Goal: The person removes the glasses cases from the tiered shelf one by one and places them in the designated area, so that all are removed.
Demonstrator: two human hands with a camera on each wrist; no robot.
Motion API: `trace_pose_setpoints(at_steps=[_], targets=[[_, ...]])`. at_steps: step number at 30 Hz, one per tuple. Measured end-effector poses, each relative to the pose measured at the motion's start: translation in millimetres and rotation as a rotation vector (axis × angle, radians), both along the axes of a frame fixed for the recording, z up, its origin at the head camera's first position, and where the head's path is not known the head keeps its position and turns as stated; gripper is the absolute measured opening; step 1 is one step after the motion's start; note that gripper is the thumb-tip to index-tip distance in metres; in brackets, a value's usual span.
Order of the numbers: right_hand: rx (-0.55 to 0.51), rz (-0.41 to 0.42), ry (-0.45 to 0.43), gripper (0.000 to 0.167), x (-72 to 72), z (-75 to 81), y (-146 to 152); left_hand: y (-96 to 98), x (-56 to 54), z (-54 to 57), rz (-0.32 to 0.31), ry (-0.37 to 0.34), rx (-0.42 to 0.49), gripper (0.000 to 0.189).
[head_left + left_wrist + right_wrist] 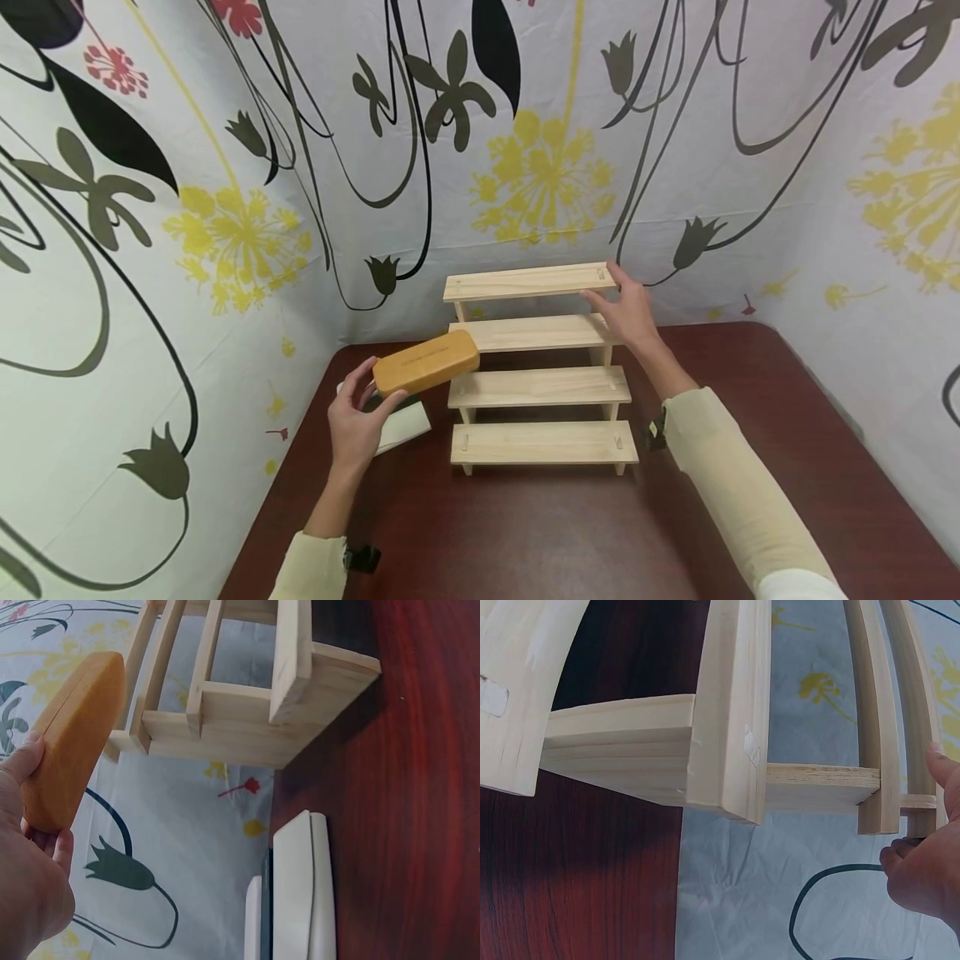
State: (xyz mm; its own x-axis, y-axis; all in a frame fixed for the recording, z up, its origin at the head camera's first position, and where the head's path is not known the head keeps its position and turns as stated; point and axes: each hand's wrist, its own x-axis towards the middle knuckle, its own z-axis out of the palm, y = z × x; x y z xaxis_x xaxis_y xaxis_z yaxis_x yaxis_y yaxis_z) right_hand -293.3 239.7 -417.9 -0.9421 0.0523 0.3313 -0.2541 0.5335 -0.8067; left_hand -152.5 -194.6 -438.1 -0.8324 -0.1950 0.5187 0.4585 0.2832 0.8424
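A mustard-yellow glasses case (426,362) is pinched at its left end by my left hand (356,423), held in the air beside the stand. In the left wrist view the same glasses case (76,742) tilts upward, thumb on one side and fingers below. A pale wooden stand with several stepped shelves (543,387) stands on the table. At the right end of its top shelf (528,282), my right hand (628,312) grips the board. The right wrist view has that hand (928,859) around the far shelf end, partly cut off by the frame.
Behind and below my left hand lie a white case (403,427) and a dark item, partly hidden; the left wrist view shows them side by side, a white case (294,885) nearest the stand. A patterned cloth (540,167) encloses the dark red table (555,533) at the back and sides.
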Motion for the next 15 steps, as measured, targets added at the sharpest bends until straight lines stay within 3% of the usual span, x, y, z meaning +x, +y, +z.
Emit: trace_pose_setpoints(at_steps=[9,15], targets=[[0.0,-0.009,-0.012,0.085,-2.3,-1.5,1,-7.6,14.6,-4.7,0.031,-0.018,0.005,0.067],[0.001,-0.009,-0.005,0.084,-2.0,-1.9,1,-19.0,10.3,-25.6,0.053,-0.034,0.024,0.07]])
